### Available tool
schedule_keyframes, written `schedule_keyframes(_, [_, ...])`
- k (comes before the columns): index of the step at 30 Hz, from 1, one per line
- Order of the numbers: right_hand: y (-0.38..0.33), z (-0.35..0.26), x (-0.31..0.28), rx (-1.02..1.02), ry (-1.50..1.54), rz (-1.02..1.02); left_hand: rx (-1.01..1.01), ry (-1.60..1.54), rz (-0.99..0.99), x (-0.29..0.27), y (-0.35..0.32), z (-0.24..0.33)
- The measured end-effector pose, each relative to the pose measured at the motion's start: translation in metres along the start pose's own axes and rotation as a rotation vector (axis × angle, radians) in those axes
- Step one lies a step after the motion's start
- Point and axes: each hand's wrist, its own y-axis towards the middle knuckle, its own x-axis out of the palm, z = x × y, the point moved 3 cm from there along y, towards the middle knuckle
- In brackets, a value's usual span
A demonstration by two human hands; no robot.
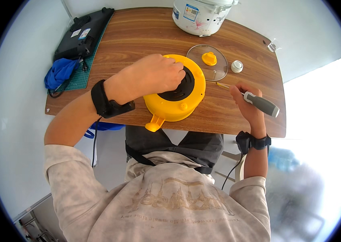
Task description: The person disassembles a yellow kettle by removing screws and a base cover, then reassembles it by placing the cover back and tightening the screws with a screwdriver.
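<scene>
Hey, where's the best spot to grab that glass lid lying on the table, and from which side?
Take the glass lid by its yellow knob, coming straight down from above. The lid lies flat on the table with the knob facing up, so the knob is the one raised part; the thin rim sits against the wood and looks hard to get under. The white cap beside it leaves the top approach free.

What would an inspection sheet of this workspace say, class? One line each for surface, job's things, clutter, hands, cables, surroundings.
Surface: wooden table, brown.
Job's things: yellow appliance upside down, black underside showing; screwdriver.
Clutter: glass lid, white knob, white rice cooker, black device on green mat, blue cloth.
Hands: left hand rests on appliance; right hand grips screwdriver.
Cables: wires run from both wrist bands.
Surroundings: pale floor.
</scene>
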Motion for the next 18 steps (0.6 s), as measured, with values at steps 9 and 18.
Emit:
schedule_keyframes(9, [0.000, 0.003, 0.002, -0.027, 0.022, -0.003, -0.103, -0.484, -0.014, -0.007, -0.007, -0.017])
schedule_keyframes(18, [0.003, 0.004, 0.011, -0.057, 0.016, -0.012, -0.012, -0.269, 0.043, -0.012, -0.008, -0.012])
